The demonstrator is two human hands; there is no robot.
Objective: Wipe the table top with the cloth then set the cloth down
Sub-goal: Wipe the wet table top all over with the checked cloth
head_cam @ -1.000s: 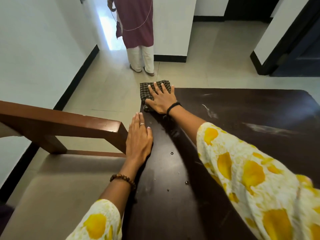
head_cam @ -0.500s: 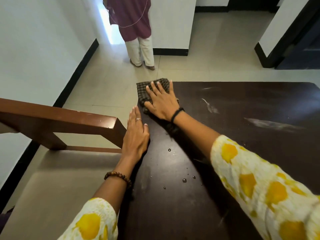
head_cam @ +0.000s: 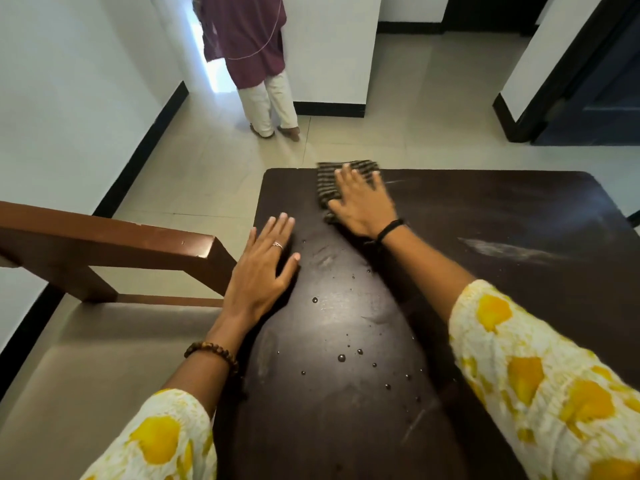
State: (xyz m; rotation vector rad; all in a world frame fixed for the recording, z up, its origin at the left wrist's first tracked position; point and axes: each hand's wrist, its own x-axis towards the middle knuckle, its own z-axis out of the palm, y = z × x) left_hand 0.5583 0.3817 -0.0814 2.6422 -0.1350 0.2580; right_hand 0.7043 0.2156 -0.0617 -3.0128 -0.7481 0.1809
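My right hand (head_cam: 363,202) presses the cloth (head_cam: 327,183) flat, fingers spread wide; my left hand (head_cam: 263,271) lies open, bracing the bench (head_cam: 502,209). I'd keep even pressure and sweep through the droplets (head_cam: 341,357) and the pale smear (head_cam: 512,249)

- My left hand (head_cam: 263,271) lies flat, palm down, fingers straight and together, near-left.
- My right hand (head_cam: 363,206) reaches farther, palm down, fingers spread and pressing.

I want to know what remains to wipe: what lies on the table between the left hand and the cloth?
In the head view, only bare dark table top between left hand and cloth.
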